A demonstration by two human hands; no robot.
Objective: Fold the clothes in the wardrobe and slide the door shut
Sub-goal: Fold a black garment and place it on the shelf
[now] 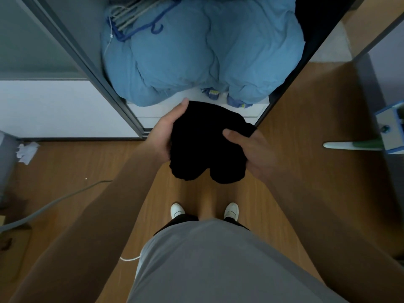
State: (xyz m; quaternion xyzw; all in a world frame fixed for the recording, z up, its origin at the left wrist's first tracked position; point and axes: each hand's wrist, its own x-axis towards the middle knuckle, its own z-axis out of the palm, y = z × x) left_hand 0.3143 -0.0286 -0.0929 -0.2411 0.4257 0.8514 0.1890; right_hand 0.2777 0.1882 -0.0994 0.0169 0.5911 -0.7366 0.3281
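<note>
A folded black garment [203, 145] hangs in the air just in front of the open wardrobe. My left hand [167, 132] grips its left side, fingers reaching over the top edge. My right hand [249, 149] grips its right side with the thumb on top. Inside the wardrobe a big light-blue duvet [196, 53] fills the white shelf [192, 110]. The grey sliding door [72, 47] stands at the left, slid aside, its frame edge running down to the floor track.
Blue and grey hangers [135, 20] lie on the duvet at the back left. A grey hose [54, 202] and crumpled paper [27, 150] lie on the wooden floor at left. A blue-and-white box with a white handle [389, 130] stands at right. My white shoes [178, 209] are below.
</note>
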